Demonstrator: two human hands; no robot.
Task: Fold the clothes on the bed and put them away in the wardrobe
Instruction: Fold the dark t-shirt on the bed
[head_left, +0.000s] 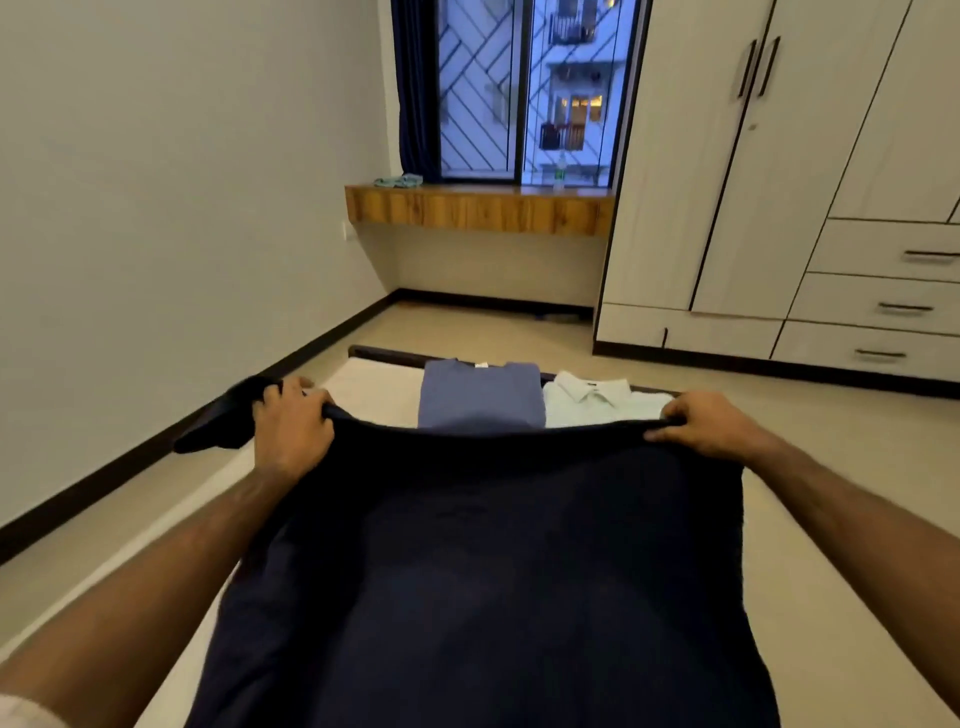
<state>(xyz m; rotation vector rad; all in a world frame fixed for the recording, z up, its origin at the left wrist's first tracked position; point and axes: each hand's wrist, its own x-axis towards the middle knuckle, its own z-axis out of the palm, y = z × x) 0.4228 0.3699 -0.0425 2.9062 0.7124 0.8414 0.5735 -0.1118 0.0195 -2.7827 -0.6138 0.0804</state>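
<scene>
The left hand (291, 423) and right hand (706, 423) each pinch a top corner of a dark navy cloth garment (483, 571), stretched between them over the cream-sheeted bed (363, 387). Beyond the hands lie a folded blue T-shirt (480, 397) and a folded white collared shirt (597, 402); the pale wooden wardrobe (727, 182) stands beyond the right hand.

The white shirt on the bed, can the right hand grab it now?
Probably not yet: the right hand grips the dark garment, stretched in front of the white shirt. It would have to let go first.
</scene>
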